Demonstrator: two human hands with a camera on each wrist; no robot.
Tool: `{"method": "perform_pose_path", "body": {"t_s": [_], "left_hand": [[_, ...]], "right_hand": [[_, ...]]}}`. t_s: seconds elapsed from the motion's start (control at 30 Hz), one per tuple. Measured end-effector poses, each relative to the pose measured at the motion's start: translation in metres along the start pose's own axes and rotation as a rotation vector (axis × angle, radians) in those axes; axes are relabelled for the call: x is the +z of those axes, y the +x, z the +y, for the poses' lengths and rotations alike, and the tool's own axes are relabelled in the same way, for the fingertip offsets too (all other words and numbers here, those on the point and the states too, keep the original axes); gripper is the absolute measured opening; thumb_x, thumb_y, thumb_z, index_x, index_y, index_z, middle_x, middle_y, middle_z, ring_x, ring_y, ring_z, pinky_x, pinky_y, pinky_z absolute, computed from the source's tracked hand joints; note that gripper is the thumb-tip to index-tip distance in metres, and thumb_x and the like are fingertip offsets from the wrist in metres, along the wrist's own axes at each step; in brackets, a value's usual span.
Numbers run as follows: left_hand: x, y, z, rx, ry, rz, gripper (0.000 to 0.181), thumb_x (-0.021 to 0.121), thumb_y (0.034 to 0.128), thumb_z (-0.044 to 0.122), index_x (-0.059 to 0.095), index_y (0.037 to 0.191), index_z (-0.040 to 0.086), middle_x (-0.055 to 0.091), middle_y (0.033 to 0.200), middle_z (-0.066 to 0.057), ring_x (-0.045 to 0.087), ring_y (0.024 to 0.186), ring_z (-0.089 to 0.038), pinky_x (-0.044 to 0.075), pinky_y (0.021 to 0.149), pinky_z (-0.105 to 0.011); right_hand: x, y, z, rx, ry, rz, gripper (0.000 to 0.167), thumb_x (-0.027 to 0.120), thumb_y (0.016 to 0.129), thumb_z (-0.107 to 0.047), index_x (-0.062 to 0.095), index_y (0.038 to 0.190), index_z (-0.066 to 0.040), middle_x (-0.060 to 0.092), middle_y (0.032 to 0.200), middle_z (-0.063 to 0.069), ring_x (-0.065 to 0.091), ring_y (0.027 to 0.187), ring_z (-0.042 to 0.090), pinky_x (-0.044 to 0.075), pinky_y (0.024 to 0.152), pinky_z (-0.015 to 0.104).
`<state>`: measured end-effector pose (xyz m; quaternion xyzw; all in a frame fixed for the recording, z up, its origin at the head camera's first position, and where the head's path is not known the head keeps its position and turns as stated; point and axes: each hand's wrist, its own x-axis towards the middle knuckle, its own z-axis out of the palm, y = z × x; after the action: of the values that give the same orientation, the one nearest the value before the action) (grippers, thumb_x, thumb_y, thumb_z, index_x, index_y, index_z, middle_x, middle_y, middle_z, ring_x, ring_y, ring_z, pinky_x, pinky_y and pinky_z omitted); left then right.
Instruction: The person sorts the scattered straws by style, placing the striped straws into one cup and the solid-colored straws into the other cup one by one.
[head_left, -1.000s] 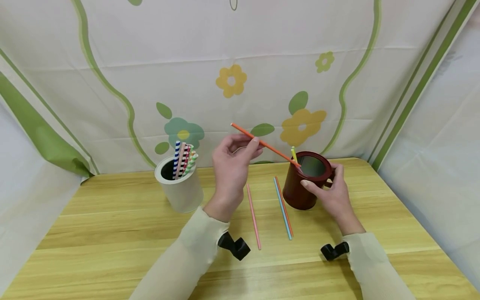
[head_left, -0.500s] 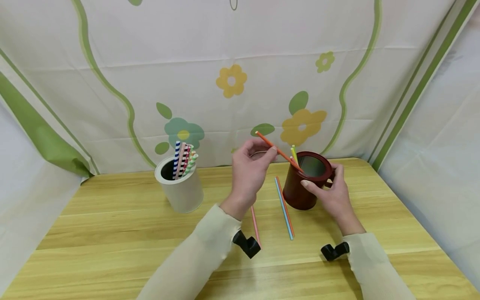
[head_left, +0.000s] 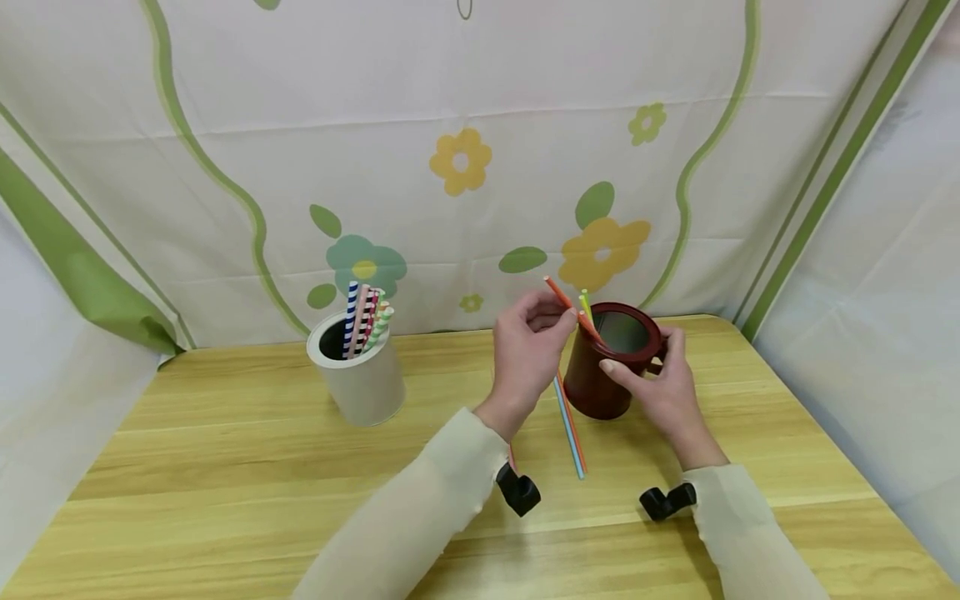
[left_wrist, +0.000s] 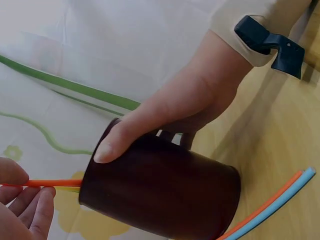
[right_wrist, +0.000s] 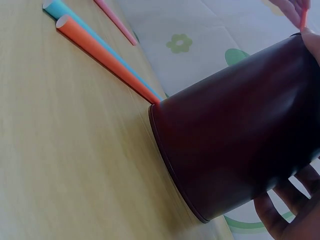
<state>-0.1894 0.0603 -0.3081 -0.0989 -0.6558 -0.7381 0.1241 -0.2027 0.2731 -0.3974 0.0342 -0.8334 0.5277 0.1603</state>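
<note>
My left hand [head_left: 531, 346] pinches an orange straw [head_left: 557, 292] between thumb and fingers. The straw slants down to the right, its lower end inside the dark red mug [head_left: 596, 383]. A yellow-green straw [head_left: 586, 302] also stands in the mug. On the mug's handle side, my right hand [head_left: 666, 396] holds it, thumb at the rim. In the left wrist view the pinched straw [left_wrist: 57, 183] runs straight into the mug's mouth. The right wrist view shows right-hand fingers [right_wrist: 285, 207] along the mug's wall.
Left on the wooden table [head_left: 225, 475] stands a white cup [head_left: 366, 387] with several striped straws [head_left: 363, 321]. Loose blue [head_left: 567, 429] and orange straws [right_wrist: 100, 52] lie close together left of the mug. A pink straw [right_wrist: 115, 22] lies farther left. A patterned curtain [head_left: 525, 75] hangs behind.
The left hand has moved right and slightly down, bringing the orange straw farther into the mug. My right hand and the mug have stayed in place.
</note>
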Motion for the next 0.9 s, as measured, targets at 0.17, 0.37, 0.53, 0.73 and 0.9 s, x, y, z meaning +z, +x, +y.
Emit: {"method": "perform_pose_path", "body": {"t_s": [0.17, 0.37, 0.53, 0.73, 0.9], "left_hand": [[0.007, 0.0, -0.008, -0.02, -0.012, -0.006, 0.011, 0.076, 0.0975, 0.002, 0.078, 0.108, -0.001, 0.08, 0.104, -0.014, 0.075, 0.087, -0.011, 0.064, 0.084, -0.024], [0.012, -0.001, -0.015, -0.061, -0.009, -0.007, 0.009, 0.077, 0.0973, 0.003, 0.08, 0.106, 0.003, 0.08, 0.102, -0.011, 0.074, 0.085, -0.008, 0.064, 0.081, -0.023], [0.014, 0.0, -0.018, -0.07, -0.002, 0.001, 0.009, 0.077, 0.0972, 0.003, 0.08, 0.105, 0.004, 0.081, 0.101, -0.01, 0.073, 0.084, -0.006, 0.064, 0.081, -0.022], [0.015, 0.0, -0.018, -0.062, 0.034, -0.005, 0.009, 0.076, 0.0971, 0.003, 0.079, 0.105, 0.004, 0.081, 0.102, -0.009, 0.073, 0.087, -0.004, 0.063, 0.082, -0.019], [0.014, -0.001, -0.018, -0.044, 0.094, -0.014, 0.008, 0.077, 0.0968, 0.005, 0.08, 0.104, 0.006, 0.081, 0.101, -0.006, 0.073, 0.089, -0.004, 0.062, 0.081, -0.019]], "right_hand": [[0.0, 0.001, 0.0, 0.006, 0.005, 0.005, 0.08, 0.085, 0.092, -0.024, 0.035, 0.152, -0.008, 0.053, 0.141, 0.002, 0.049, 0.115, 0.003, 0.043, 0.094, 0.024], [0.001, 0.001, 0.0, 0.018, 0.001, 0.005, 0.081, 0.085, 0.092, -0.023, 0.035, 0.153, -0.008, 0.052, 0.144, 0.005, 0.048, 0.115, 0.001, 0.042, 0.095, 0.026], [0.001, 0.001, 0.001, 0.023, -0.001, 0.01, 0.08, 0.085, 0.092, -0.023, 0.035, 0.153, -0.008, 0.052, 0.144, 0.003, 0.048, 0.115, 0.0, 0.042, 0.095, 0.027], [0.001, 0.001, 0.0, 0.02, 0.0, 0.007, 0.08, 0.085, 0.092, -0.023, 0.035, 0.152, -0.007, 0.052, 0.144, 0.003, 0.048, 0.116, 0.002, 0.042, 0.095, 0.028], [0.001, 0.001, 0.0, 0.016, 0.011, 0.004, 0.08, 0.085, 0.092, -0.023, 0.035, 0.151, -0.006, 0.052, 0.143, 0.004, 0.048, 0.116, 0.003, 0.041, 0.096, 0.03]]}}
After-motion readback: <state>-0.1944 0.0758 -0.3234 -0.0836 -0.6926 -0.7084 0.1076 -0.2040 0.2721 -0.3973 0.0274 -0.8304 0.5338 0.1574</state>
